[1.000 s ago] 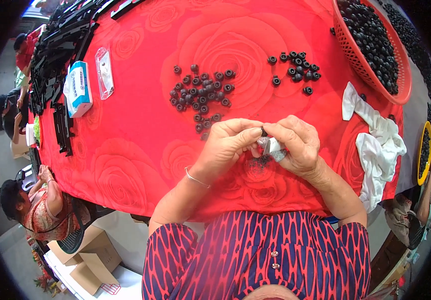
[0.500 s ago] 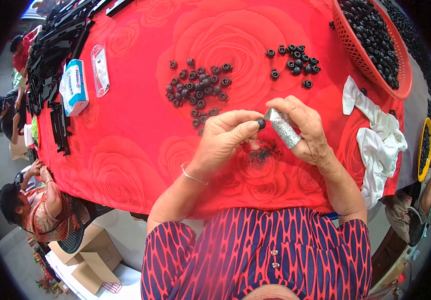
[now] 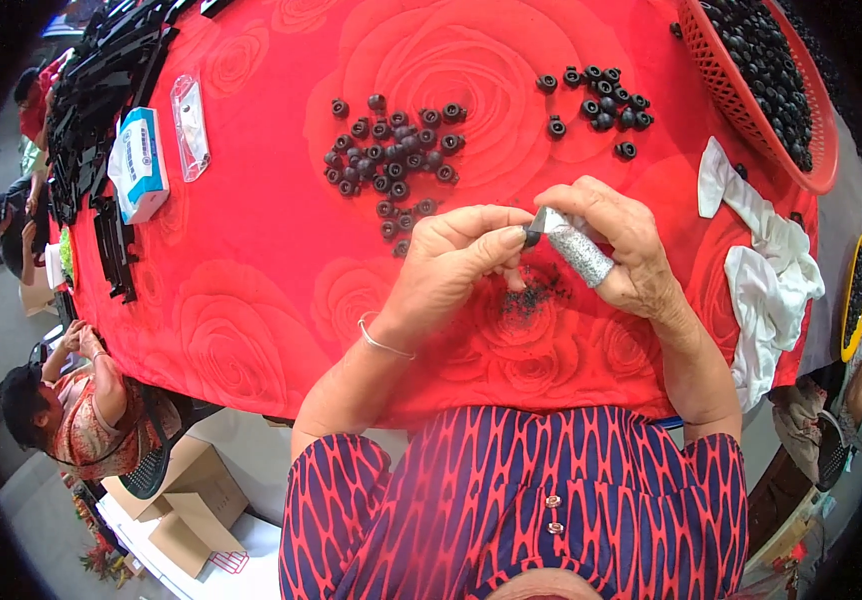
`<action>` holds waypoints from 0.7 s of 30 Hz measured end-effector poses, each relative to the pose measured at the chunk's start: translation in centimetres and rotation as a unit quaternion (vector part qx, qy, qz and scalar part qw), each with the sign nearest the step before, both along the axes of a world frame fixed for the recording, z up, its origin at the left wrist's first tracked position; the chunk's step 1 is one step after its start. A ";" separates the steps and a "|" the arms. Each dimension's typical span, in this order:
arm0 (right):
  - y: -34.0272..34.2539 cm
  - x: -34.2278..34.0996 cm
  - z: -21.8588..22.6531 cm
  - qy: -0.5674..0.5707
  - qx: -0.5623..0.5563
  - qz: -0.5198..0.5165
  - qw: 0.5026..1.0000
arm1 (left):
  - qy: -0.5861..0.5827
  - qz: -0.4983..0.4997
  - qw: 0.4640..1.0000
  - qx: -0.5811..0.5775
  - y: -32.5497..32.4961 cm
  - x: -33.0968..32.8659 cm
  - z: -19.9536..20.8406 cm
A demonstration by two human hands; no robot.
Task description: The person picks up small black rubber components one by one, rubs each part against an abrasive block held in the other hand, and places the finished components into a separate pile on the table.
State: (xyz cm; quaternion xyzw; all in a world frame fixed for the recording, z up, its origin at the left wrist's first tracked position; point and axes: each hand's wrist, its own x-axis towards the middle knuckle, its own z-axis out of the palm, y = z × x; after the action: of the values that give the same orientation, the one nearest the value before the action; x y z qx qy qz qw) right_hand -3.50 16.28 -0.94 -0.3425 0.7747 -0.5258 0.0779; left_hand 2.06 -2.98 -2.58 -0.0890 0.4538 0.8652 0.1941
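Between thumb and index finger, my left hand (image 3: 461, 250) pinches a small round black plastic part (image 3: 531, 237). My right hand (image 3: 626, 245) grips a short knife (image 3: 580, 252) whose handle is wrapped in silvery, speckled material. Its blade (image 3: 549, 219) touches or nearly touches the part; the exact contact is hidden by my fingers. Below the hands, fine black shavings (image 3: 528, 296) are scattered on the red rose-patterned tablecloth (image 3: 281, 200). Ahead and to the left lies a cluster of black knob-like parts (image 3: 397, 150). A smaller group of them (image 3: 605, 103) sits farther right.
A red plastic basket (image 3: 819, 165) full of black parts stands far right, near white cloth (image 3: 761, 270) and a yellow-rimmed basket (image 3: 856, 300). At left are a tissue pack (image 3: 140, 165), a clear plastic case (image 3: 190, 130) and long black pieces (image 3: 101, 110). A person (image 3: 91, 410) sits at the left edge.
The blade has come closer to the black part, which is now more covered by it and my fingers. The view has shifted slightly; the clusters on the cloth look the same.
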 end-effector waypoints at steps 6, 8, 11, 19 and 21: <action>0.0 0.1 0.0 -0.005 0.001 -0.017 1.000 | 0.007 -0.002 1.000 -0.007 0.0 0.0 0.2; 0.1 -0.1 0.0 0.007 0.001 -0.006 1.000 | 0.015 -0.005 1.000 -0.013 0.0 0.0 0.2; 0.2 -0.1 0.3 -0.024 0.021 0.002 0.999 | 0.006 0.001 1.000 -0.018 0.1 0.1 0.3; 0.3 -0.4 0.1 0.033 0.011 0.034 0.999 | -0.016 0.005 1.000 -0.005 -0.2 -0.2 0.2; 0.3 -0.3 0.0 0.076 0.009 0.049 0.996 | -0.017 0.016 1.000 -0.013 -0.2 -0.3 0.3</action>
State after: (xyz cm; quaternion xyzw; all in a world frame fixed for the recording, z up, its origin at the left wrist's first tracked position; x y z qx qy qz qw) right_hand -3.84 16.55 -0.99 -0.4186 0.7653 -0.4866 0.0475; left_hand 1.74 -3.22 -2.23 -0.1132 0.4605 0.8604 0.1868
